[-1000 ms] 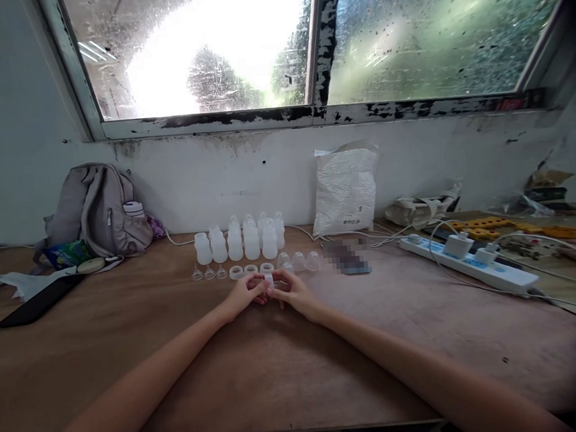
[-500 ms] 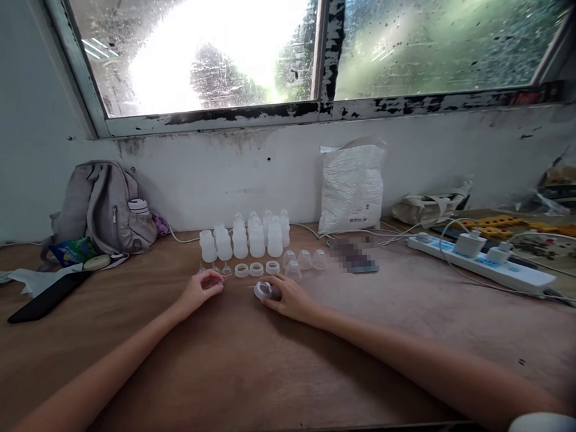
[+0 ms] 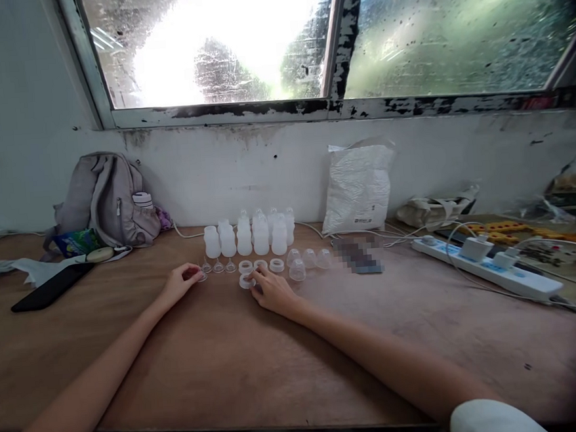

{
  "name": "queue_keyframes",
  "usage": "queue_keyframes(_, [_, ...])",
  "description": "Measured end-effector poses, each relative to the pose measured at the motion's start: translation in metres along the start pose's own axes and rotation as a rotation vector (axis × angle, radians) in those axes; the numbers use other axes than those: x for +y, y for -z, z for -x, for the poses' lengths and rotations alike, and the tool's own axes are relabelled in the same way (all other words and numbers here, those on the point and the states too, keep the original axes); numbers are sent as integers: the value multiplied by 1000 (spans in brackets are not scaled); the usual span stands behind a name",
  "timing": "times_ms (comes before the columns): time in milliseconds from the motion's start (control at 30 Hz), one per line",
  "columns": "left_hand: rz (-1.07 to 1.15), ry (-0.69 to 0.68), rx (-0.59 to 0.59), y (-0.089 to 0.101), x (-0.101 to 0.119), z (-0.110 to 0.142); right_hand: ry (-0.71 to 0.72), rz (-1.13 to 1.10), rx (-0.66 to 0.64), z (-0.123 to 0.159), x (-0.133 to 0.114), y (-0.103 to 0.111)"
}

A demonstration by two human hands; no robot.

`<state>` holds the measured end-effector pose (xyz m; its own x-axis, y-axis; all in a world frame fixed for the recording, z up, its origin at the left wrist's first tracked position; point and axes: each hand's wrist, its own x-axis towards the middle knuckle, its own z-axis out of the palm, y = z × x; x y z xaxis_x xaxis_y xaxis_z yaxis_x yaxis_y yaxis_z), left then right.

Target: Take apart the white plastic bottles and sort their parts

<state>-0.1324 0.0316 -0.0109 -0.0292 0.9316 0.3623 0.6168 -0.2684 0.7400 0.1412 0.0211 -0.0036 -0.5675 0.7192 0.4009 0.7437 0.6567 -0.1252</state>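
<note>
My left hand (image 3: pixel 180 284) is closed, thumb and fingers pinching a clear bottle nipple (image 3: pixel 202 277) at the table surface. Beside it, more clear nipples (image 3: pixel 230 266) stand in a short row. My right hand (image 3: pixel 274 290) has its fingertips on a white screw ring (image 3: pixel 246 282), which lies in front of other rings (image 3: pixel 276 265). Part of a ring in that row is hidden by my fingers. Behind the rings and nipples stand several frosted white baby bottles (image 3: pixel 260 236), some at the back topped with nipples. Clear dome caps (image 3: pixel 297 270) sit right of the rings.
A phone-like blurred object (image 3: pixel 368 269) lies right of the caps. Farther right is a white power strip (image 3: pixel 489 269) with plugs and cables. A white plastic bag (image 3: pixel 358 188) leans on the wall. At left are a grey backpack (image 3: pixel 104 202) and a black flat case (image 3: pixel 51 288).
My left hand has moved left with the nipple, to beside the nipple row. My right hand has lowered the ring from a tilted hold to flat on the table, left of before.
</note>
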Motion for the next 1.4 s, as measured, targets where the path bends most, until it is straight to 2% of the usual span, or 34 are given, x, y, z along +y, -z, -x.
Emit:
queue_keyframes(467, [93, -23, -53, -3, -8, -2, -17, -16, -18, 0, -1, 0])
queue_keyframes(800, [-99, -50, -25, -4, -1, 1, -14, -12, -17, 0, 0, -1])
queue_keyframes(900, [-133, -82, 26, -5, 3, 5, -3, -16, -1, 0, 0, -1])
queue_keyframes(1000, [-195, -179, 115, -2, 15, 5, -6, -8, 7, 0, -1, -1])
queue_keyframes(1067, [-282, -281, 139, 1, 29, -3, -8, -3, 8, 0, -1, -2])
queue_keyframes(1167, [-423, -402, 125, 4, 59, -34, 0, -5, 7, 0, 0, -3])
queue_keyframes(1300, [-517, -342, 77, -10, 100, -92, -6, 4, -11, 0, 0, -2])
queue_keyframes(1400, [-533, -304, 51, -33, 117, -129, -16, 20, -26, 0, -2, -1])
